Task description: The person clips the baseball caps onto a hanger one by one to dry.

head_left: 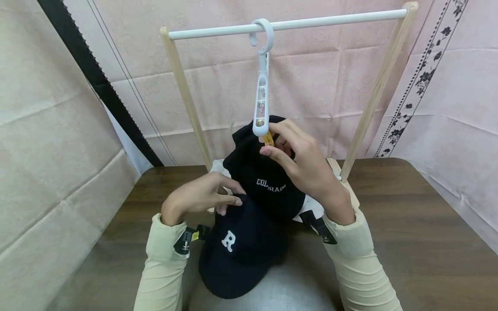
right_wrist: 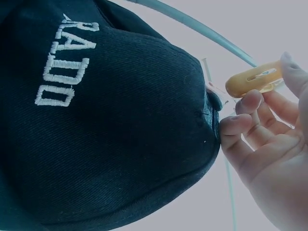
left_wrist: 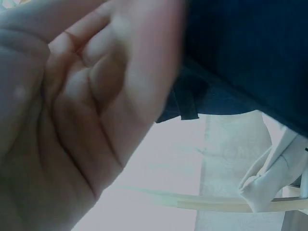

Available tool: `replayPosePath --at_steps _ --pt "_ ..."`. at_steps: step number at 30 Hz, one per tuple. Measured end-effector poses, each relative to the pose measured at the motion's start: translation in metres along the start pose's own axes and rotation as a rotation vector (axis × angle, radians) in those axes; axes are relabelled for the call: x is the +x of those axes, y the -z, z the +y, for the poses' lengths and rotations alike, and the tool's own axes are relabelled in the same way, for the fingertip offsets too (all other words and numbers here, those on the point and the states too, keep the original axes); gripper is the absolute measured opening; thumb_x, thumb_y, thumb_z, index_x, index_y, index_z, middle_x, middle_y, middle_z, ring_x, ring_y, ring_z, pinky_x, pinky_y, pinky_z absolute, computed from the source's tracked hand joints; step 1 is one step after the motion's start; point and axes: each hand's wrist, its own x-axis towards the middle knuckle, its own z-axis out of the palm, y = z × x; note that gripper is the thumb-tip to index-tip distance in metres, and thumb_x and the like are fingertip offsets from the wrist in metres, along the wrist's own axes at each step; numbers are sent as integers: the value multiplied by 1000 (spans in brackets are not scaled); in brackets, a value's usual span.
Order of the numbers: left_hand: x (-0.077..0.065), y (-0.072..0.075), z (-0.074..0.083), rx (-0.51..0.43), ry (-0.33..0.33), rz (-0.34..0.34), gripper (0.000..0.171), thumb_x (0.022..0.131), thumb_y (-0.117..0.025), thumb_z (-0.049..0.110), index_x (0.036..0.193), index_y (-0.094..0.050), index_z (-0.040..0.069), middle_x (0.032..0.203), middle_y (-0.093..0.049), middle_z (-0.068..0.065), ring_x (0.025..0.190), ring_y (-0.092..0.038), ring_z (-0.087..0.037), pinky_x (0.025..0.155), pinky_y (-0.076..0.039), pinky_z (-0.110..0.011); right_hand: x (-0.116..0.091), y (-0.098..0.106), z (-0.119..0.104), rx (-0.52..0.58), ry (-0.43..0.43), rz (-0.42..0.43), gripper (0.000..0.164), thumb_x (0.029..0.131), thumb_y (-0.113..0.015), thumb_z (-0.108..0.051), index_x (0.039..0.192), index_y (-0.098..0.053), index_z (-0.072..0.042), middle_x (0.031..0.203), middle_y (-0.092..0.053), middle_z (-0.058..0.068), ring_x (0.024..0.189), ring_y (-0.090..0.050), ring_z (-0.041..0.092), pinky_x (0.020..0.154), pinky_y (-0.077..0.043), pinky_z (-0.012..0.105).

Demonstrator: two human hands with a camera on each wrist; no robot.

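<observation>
A white hanger [head_left: 261,103] hangs by its hook from the rail, with a yellow clip [head_left: 268,139] at its lower end. My right hand [head_left: 305,157] pinches this clip between thumb and fingers; the right wrist view shows the clip [right_wrist: 255,79] from the side. Behind and below it is a black cap [head_left: 249,172] with white lettering, close to the right fingers. In front, a navy cap [head_left: 243,250] with a white R tilts with its brim toward me. My left hand [head_left: 206,194] holds the navy cap by the top of its crown, fingertips partly hidden.
A white rail [head_left: 330,20] spans two wooden posts [head_left: 375,95] standing on the brown table [head_left: 412,216]. White cloth [head_left: 313,207] shows beside the black cap. Pink patterned fabric [head_left: 311,77] hangs behind.
</observation>
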Motion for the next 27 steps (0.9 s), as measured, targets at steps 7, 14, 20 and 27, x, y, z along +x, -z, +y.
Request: replayPosePath --at_steps 7,14,20,27 --pt "-1 1 4 133 -124 109 15 100 -76 22 114 -80 21 108 -75 12 93 -65 -11 83 -57 -31 0 0 2 -12 29 8 40 93 -78 -5 131 -67 1 101 -61 9 78 -50 14 68 -41 24" --pt "-2 -1 10 161 -208 193 12 101 -74 21 113 -76 21 107 -70 10 98 -61 -13 86 -56 -35 0 -1 2 -14 35 14 41 93 -78 -6 132 -66 2 104 -63 10 79 -54 14 72 -46 24" --pt "0 -3 13 157 -289 237 11 101 -74 19 111 -72 20 110 -67 10 102 -62 -11 92 -55 -35 1 -2 2 6 46 15 43 92 -79 -5 132 -66 3 108 -65 11 85 -61 14 81 -52 20" --pt "5 -5 13 129 -357 311 12 101 -73 14 113 -74 17 106 -72 10 99 -65 -10 89 -57 -33 1 -3 1 6 32 13 42 92 -80 -5 132 -67 1 106 -65 8 84 -60 12 80 -52 20"
